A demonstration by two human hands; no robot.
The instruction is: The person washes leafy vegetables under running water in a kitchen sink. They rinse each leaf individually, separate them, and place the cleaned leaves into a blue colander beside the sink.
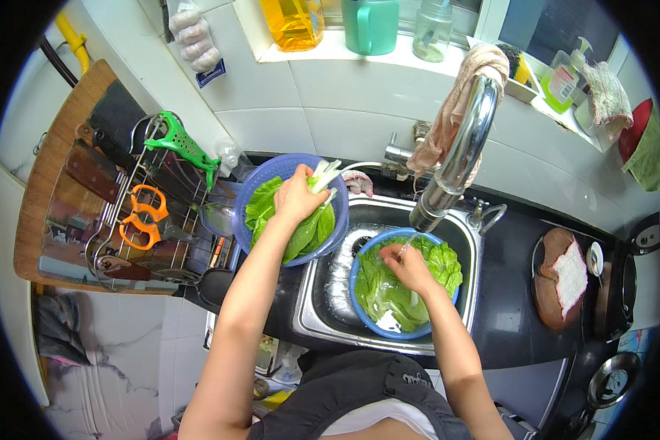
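My left hand (297, 198) is closed around leafy greens (308, 236) with white stems, in a purple plastic colander (256, 171) left of the sink. The stems poke out past my fingers towards the wall. My right hand (408, 268) is over a blue plastic basin (357, 305) inside the steel sink (330, 316). Its fingers are loosely bent, and no leaf shows between them. Lettuce-like leaves (379, 294) lie in water in the basin. From the faucet (437, 192) a thin stream falls onto my right hand.
A wire rack (179, 242) at left holds knives, orange-handled scissors (143, 217) and a green peeler (181, 146). A cloth (451, 115) wraps the faucet's neck. Bottles and a teal mug (369, 27) line the sill. A brown lidded object (553, 286) bearing a cloth sits right.
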